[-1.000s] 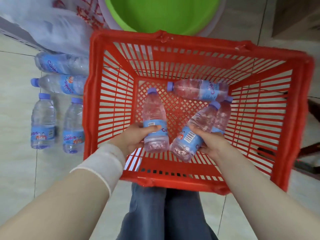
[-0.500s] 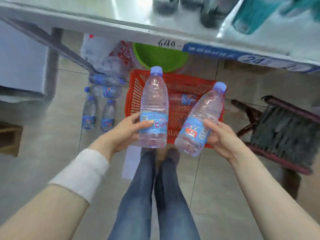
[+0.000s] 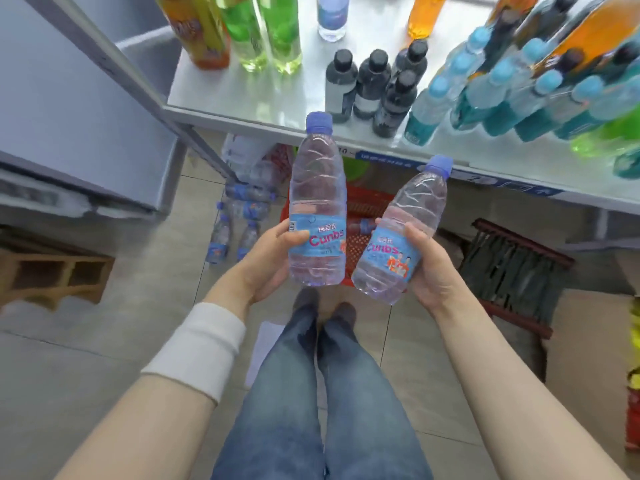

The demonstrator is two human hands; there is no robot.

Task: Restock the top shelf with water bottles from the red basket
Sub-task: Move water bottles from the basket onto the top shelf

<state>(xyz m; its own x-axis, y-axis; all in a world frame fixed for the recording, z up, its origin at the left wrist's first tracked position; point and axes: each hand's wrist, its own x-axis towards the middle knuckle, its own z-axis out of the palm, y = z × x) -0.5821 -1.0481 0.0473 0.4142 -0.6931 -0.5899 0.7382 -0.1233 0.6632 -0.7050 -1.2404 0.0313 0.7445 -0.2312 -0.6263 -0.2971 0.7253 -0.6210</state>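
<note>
My left hand (image 3: pixel 266 265) grips a clear water bottle (image 3: pixel 317 188) with a blue cap and blue label, held upright. In my right hand (image 3: pixel 431 271) is a second water bottle (image 3: pixel 407 220) of the same kind, tilted to the right. Both bottles hang just in front of and below the white shelf (image 3: pixel 249 98). The red basket (image 3: pixel 363 199) stands on the floor below, mostly hidden behind the two bottles, with one more bottle (image 3: pixel 360 225) showing inside.
The shelf holds dark bottles (image 3: pixel 374 84), teal bottles (image 3: pixel 502 95), green and orange bottles (image 3: pixel 242 32), and one small water bottle (image 3: pixel 332 17) at the back. Several water bottles (image 3: pixel 239 223) lie on the floor left of the basket. A dark crate (image 3: pixel 512 268) sits right.
Both hands have lifted their bottles out of the basket up to shelf height. My view has risen, so the shelf top and its drinks now show.
</note>
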